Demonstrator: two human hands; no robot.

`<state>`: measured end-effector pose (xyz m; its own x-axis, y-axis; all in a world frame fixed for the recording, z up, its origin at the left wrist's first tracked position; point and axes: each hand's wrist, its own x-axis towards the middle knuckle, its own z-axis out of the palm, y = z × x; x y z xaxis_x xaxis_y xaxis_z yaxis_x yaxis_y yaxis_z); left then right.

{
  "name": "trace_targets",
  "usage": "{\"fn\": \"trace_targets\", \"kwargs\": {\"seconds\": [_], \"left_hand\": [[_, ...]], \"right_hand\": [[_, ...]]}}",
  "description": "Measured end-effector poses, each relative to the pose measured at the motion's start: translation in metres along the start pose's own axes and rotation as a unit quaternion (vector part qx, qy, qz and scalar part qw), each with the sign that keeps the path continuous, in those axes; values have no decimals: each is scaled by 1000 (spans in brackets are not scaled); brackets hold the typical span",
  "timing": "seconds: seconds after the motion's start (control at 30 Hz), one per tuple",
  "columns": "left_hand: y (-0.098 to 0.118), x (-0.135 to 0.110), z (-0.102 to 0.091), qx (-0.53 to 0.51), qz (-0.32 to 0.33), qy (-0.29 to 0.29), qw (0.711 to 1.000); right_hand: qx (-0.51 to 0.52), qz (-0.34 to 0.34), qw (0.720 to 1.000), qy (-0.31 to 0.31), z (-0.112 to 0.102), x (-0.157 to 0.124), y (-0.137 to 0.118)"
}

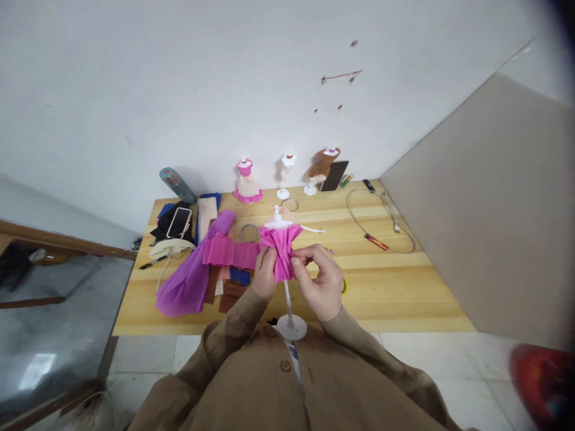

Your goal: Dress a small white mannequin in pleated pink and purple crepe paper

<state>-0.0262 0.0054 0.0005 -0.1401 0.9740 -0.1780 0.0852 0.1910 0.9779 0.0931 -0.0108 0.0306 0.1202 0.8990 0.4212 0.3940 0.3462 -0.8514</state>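
Note:
A small white mannequin stand (pixel 291 326) is held over the near edge of the wooden table (pixel 395 287), wearing a pleated pink paper skirt (pixel 282 242). My left hand (pixel 265 274) pinches the left side of the skirt, and a pleated pink strip (pixel 229 251) trails off to the left from it. My right hand (pixel 320 281) pinches the skirt's right side with thumb and forefinger. Both sleeves are tan.
At the table's back stand three dressed mini mannequins: pink (pixel 246 181), white (pixel 286 175), brown (pixel 321 169). On the left lie purple tulle (pixel 188 276), fabric pieces, a phone (pixel 178 222) and a bottle (pixel 176 184). A tape roll (pixel 248 232), a cable (pixel 386 218) and a dark tablet (pixel 335 175) lie further right.

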Motion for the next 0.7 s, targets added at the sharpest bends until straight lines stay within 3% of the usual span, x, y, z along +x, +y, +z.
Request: {"fn": "trace_targets", "kwargs": {"seconds": [0.17, 0.5, 0.7], "left_hand": [[-6, 0, 2, -3, -45, 34, 998], [-4, 4, 10, -50, -9, 12, 999], [-14, 20, 4, -84, -29, 55, 995]], "right_hand": [[12, 0, 1000, -11, 2, 2, 0], [110, 162, 981, 13, 12, -2, 26], [173, 215, 960, 38, 19, -5, 44]]}}
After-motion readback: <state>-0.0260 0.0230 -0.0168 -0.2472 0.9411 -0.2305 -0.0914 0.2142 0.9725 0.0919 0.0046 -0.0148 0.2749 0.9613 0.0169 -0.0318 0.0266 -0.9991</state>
